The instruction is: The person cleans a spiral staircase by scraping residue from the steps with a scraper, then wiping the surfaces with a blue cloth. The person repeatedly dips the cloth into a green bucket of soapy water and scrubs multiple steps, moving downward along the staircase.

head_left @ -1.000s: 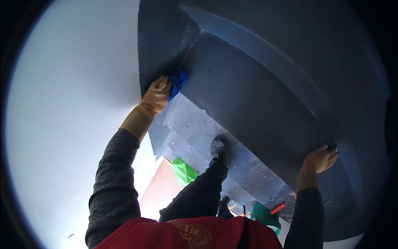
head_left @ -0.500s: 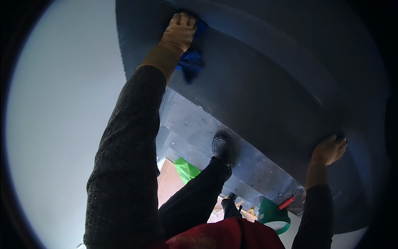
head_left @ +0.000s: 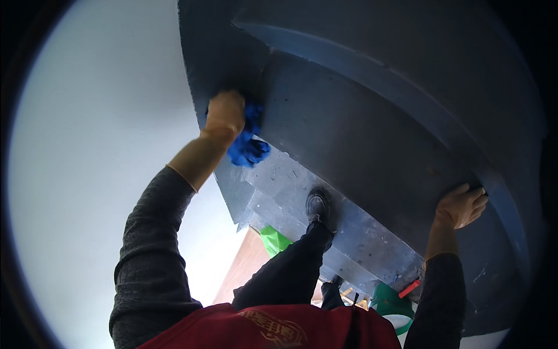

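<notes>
My left hand (head_left: pixel 228 110), in a tan rubber glove, is closed on a bunched blue cloth (head_left: pixel 250 150). It presses against the dark grey step (head_left: pixel 349 134) beside the white wall, and part of the cloth hangs over the step's edge. My right hand (head_left: pixel 463 207), gloved in the same tan, lies on the right part of that step at the foot of the riser (head_left: pixel 354 52). Its fingers are slightly apart and I see nothing held in them.
Below the step, a black shoe (head_left: pixel 317 205) stands on a lower grey stair (head_left: pixel 288 173). A white wall (head_left: pixel 99 145) borders the left. Further down are a green bucket (head_left: pixel 388 298), a red stick-like object (head_left: pixel 409 288) and a bright green bag-like thing (head_left: pixel 274 241).
My left hand has drawn the blue cloth nearer, down along the wall side toward the step's front edge. My right hand stays in nearly the same place.
</notes>
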Available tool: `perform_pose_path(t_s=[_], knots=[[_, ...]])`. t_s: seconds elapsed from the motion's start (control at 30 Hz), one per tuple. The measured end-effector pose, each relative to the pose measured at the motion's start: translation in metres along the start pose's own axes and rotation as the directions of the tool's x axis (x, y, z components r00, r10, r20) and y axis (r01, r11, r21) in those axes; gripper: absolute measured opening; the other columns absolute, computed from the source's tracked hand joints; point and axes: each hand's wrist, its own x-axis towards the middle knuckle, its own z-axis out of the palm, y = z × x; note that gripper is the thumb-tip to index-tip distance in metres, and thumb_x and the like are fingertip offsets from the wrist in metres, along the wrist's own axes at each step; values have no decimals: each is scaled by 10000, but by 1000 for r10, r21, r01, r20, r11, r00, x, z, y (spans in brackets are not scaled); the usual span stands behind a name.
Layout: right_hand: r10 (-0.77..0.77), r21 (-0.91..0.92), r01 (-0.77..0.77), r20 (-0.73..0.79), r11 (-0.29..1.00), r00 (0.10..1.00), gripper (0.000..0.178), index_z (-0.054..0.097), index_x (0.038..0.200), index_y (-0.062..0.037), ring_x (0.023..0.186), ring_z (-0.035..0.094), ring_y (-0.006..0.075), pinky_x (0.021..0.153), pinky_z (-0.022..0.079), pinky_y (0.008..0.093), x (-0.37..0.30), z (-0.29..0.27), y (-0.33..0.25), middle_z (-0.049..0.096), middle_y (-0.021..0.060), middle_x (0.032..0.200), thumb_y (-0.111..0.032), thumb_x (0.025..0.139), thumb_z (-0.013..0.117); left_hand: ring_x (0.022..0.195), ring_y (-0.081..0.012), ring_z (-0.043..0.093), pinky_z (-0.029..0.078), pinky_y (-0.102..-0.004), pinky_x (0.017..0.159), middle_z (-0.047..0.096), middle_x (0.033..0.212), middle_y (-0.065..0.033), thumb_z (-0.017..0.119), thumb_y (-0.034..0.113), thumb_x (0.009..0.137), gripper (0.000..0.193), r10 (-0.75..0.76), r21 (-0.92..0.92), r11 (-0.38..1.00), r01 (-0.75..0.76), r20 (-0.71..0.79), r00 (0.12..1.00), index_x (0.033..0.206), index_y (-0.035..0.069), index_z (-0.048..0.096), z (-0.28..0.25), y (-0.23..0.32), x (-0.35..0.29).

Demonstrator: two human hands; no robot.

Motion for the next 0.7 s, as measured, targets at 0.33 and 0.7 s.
perform_pose_path(t_s=[0.33, 0.7], knots=[[89, -85, -82, 76, 993, 993, 660, 354, 1614, 1, 1561, 334, 378, 1301, 305, 485, 3, 12, 1, 347, 232, 1672, -446, 1128, 331, 1524, -389, 418, 385, -523, 1242, 348, 1705, -172, 450, 451, 1133, 671, 141, -203, 951, -232, -381, 914, 1673, 83, 298, 30, 93, 74], [68, -87, -61, 78, 994, 995, 631, 421, 1556, 21, 1514, 400, 366, 1272, 355, 485, 4, 6, -1, 417, 244, 1603, -434, 1125, 353, 1481, -399, 474, 498, -491, 1152, 407, 1623, -249, 475, 333, 1126, 647, -182, -269, 950, 157, -70, 981, 1662, 33, 272, 103, 32, -25]])
